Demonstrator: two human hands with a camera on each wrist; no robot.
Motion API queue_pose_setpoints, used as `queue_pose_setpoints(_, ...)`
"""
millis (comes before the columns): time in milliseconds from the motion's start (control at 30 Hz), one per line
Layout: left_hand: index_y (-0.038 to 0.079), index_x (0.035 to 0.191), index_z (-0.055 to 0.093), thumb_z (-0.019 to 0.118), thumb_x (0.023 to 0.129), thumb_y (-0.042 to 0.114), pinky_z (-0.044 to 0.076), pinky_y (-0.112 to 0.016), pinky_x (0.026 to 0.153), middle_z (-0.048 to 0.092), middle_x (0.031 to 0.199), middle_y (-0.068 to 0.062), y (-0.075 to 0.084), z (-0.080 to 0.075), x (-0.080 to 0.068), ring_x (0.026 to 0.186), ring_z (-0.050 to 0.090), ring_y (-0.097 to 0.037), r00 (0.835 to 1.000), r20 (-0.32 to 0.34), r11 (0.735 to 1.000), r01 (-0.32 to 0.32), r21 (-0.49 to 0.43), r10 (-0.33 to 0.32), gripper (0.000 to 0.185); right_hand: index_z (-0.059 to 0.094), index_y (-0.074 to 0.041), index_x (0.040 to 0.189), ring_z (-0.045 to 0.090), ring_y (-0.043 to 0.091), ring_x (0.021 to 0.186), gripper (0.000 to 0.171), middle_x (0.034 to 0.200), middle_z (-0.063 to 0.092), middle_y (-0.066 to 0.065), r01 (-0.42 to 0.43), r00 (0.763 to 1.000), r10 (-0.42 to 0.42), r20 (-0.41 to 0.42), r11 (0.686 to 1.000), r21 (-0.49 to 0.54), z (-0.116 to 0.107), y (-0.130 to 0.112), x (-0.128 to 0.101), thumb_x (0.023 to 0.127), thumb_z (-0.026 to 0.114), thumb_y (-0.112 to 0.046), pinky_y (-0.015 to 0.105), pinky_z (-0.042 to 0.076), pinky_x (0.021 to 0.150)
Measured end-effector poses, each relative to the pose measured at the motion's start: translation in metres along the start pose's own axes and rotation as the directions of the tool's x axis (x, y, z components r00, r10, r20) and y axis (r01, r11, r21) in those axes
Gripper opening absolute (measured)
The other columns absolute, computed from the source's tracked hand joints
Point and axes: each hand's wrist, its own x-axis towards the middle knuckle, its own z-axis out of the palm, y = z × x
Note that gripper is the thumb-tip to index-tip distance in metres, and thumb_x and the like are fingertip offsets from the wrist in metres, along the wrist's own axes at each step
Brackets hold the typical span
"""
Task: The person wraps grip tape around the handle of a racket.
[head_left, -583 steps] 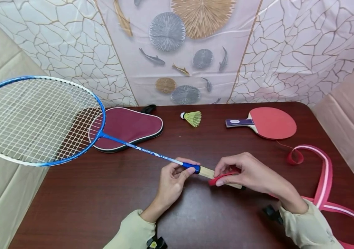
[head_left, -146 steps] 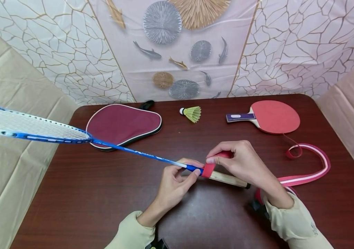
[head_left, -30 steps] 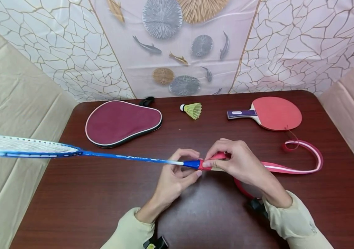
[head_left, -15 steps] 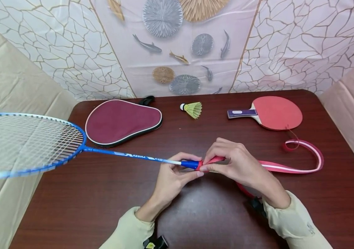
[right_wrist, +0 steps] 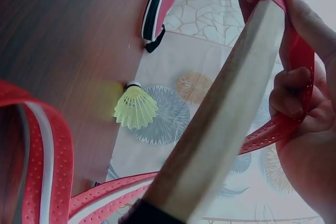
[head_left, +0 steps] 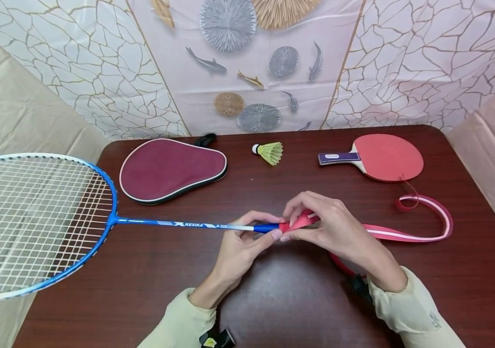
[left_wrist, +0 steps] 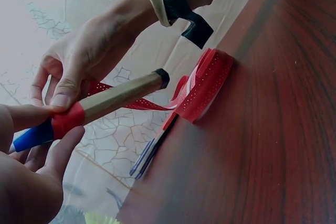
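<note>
A blue and white badminton racket [head_left: 165, 223] is held level, its strung head out to the left. My left hand [head_left: 240, 249] grips it at the blue cone above the handle. My right hand [head_left: 327, 224] pinches red perforated grip tape [head_left: 303, 221], pulled against the top of the handle. In the left wrist view, a red band of tape [left_wrist: 67, 120] circles the handle just below the blue cone. The bare wooden handle [right_wrist: 223, 103] runs down to a black end cap [left_wrist: 163, 78]. From my right hand the tape trails to the table in a loop with a white centre strip.
On the brown table [head_left: 143, 270] lie a maroon paddle case [head_left: 173, 169], a yellow shuttlecock [head_left: 269, 152] and a red table tennis paddle [head_left: 386, 157]. The loose tape end [head_left: 445, 222] curls near the paddle at right. A patterned cloth hangs behind.
The racket head has rolled from edge-on to face-up, and the shaft is now nearly level. The tape has been wound onto the handle's top since the earliest frame. Both hands stay near the same place.
</note>
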Motion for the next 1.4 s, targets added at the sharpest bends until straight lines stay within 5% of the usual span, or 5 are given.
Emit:
queue_pose_setpoints(333,-0.004,0.105,0.063,0.068,0.086,-0.011,0.054,-0.043,0.087,0.067,0.115,-0.020,0.003,0.000,0.001,0.105,0.064,-0.040,0.999,0.035,0.999,-0.036,0.005,0.036,0.020,0.065,-0.021,0.090,0.058,-0.001,0.077,0.034,0.088,0.062,-0.015,0.047,0.999,-0.047,-0.011,0.998,-0.035,-0.002,0.000,0.001,0.068,0.090,-0.022,0.016,0.051,0.068)
queue_pose_setpoints(600,-0.004,0.104,0.066,0.068,0.087,-0.009,0.054,-0.040,0.087,0.067,0.115,-0.018,0.002,0.000,0.001,0.105,0.064,-0.037,0.999,0.029,0.999,-0.015,0.028,0.015,0.018,0.073,-0.026,0.092,0.057,0.002,0.085,0.020,0.089,0.065,-0.018,0.070,0.994,-0.067,0.082,0.997,-0.032,-0.012,0.000,0.001,0.080,0.082,-0.012,0.018,0.046,0.072)
queue_pose_setpoints(833,0.001,0.096,0.069,0.073,0.084,-0.006,0.056,-0.029,0.077,0.060,0.114,-0.014,-0.001,-0.002,0.002,0.104,0.058,-0.033,0.999,-0.004,0.991,-0.053,0.124,0.054,0.014,0.074,-0.026,0.093,0.055,-0.001,0.085,0.019,0.089,0.065,-0.021,0.087,0.995,-0.083,0.053,0.993,-0.074,-0.010,0.000,0.002,0.083,0.079,-0.011,0.018,0.045,0.071)
queue_pose_setpoints(1400,0.000,0.107,0.056,0.071,0.085,-0.008,0.056,-0.039,0.084,0.068,0.111,-0.017,0.000,-0.003,-0.001,0.099,0.066,-0.034,0.999,-0.009,0.996,0.032,0.082,-0.032,0.028,0.075,-0.028,0.091,0.057,0.000,0.082,0.015,0.085,0.064,-0.020,-0.002,0.994,0.009,0.113,0.998,-0.057,-0.007,0.006,-0.001,0.082,0.082,-0.018,0.020,0.046,0.065)
